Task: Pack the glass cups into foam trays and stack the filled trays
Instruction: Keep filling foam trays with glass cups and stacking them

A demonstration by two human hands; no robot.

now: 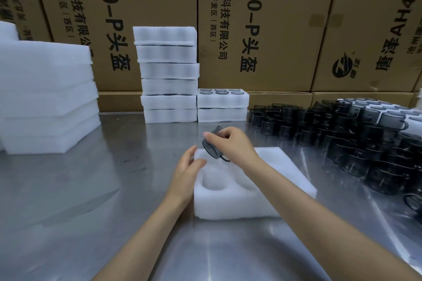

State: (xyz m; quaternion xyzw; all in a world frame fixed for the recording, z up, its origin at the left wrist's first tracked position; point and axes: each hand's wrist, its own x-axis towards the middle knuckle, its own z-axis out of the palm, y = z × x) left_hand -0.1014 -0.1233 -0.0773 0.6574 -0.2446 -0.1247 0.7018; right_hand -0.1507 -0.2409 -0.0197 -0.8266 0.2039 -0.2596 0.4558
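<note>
My right hand [230, 143] pinched a tilted glass cup [213, 145] just above the foam tray [239, 203], while my left hand [188, 170], fingers relaxed, touched the tray's edge.

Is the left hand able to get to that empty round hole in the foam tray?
Probably yes. The left hand rests at the foam tray's left edge, beside the empty hole, with nothing between them.

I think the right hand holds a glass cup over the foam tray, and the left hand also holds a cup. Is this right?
Not quite. The head view shows the right hand holding a glass cup over the foam tray, but the left hand holds no cup; it rests on the tray's edge.
</note>
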